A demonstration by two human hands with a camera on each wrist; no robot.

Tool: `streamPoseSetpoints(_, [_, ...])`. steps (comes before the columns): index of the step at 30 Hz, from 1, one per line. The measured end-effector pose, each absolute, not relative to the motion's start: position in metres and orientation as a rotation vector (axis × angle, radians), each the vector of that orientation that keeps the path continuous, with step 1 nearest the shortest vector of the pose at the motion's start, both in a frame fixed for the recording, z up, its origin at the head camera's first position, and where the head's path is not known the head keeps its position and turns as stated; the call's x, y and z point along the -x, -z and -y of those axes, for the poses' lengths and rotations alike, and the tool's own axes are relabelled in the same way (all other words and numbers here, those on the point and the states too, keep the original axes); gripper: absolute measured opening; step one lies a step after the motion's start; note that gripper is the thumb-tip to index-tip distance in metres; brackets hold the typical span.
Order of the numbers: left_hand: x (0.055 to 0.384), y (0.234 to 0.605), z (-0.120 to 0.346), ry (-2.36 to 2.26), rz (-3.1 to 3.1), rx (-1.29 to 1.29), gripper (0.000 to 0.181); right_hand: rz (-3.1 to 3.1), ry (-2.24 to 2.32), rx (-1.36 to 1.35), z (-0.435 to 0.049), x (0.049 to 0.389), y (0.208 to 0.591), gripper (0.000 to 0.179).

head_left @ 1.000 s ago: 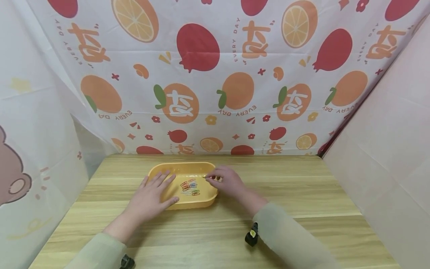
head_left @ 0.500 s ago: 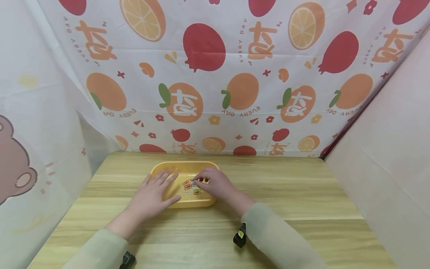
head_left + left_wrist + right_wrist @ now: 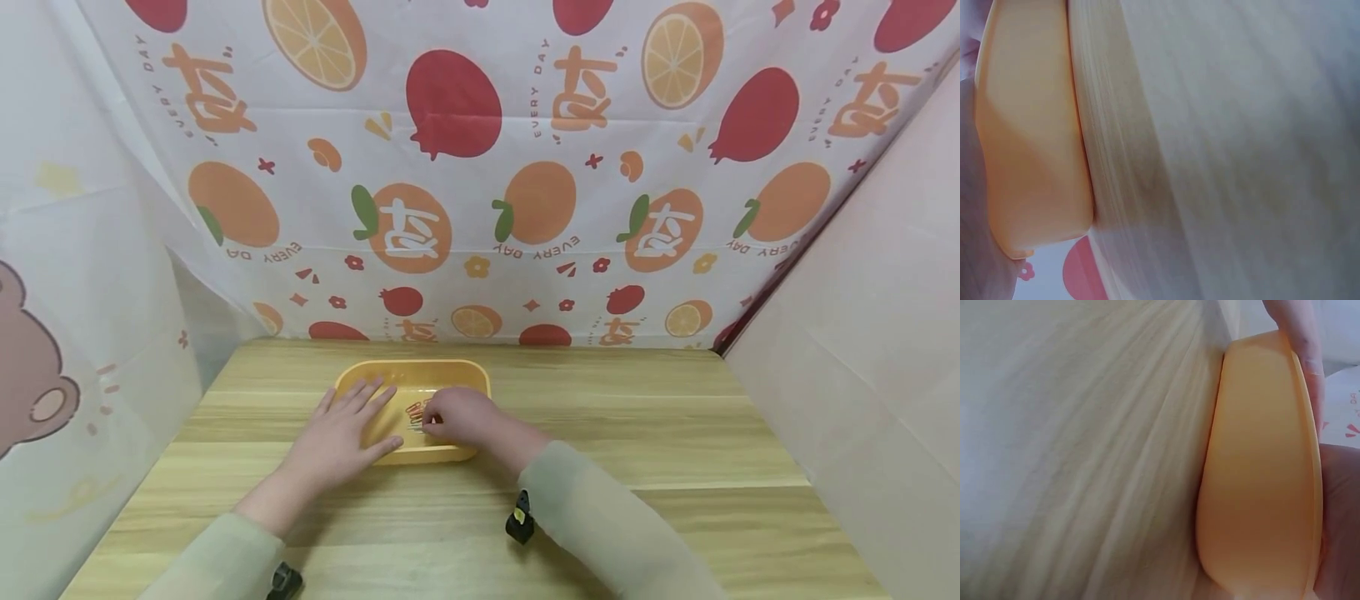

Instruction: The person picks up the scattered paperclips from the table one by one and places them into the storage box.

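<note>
A shallow yellow tray (image 3: 450,454) stands on the wooden table. Several paper clips (image 3: 415,411) lie on its floor, red ones and pale ones showing. My left hand (image 3: 333,433) rests over the tray's left end with fingers spread and straight. The right hand (image 3: 465,414) reaches into the tray over the right part of the clips, its fingers curled and the thumb low beside them. It covers some clips, and what lies between thumb and fingertips is hidden. In both wrist views the yellow tray's outer wall (image 3: 1035,137) stands tall, with part of a hand at its rim (image 3: 1310,425).
Wooden table surface (image 3: 637,450) extends right and in front of the tray. A fruit-patterned cloth (image 3: 450,208) hangs behind the table's back edge. Pale cloth walls (image 3: 862,333) stand at both sides. Black straps (image 3: 519,521) show near the sleeve cuffs.
My right hand has moved left from the tray's right rim, where it pinched a small thin thing, then down onto the clips, now covering the blue and green ones. The left hand stays put.
</note>
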State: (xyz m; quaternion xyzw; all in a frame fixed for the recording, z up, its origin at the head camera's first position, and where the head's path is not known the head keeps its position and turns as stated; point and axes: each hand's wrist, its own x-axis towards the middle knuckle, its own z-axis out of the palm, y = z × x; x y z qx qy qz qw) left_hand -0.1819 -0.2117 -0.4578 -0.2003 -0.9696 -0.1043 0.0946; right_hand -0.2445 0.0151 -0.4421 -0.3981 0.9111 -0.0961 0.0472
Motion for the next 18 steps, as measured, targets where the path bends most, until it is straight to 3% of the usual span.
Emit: streamPoseSetpoints(18, [0.183,0.461,0.213,0.306,2.87,0.584,0.083,-2.72,0.057,1.067,0.0,0.25,0.447,0.021])
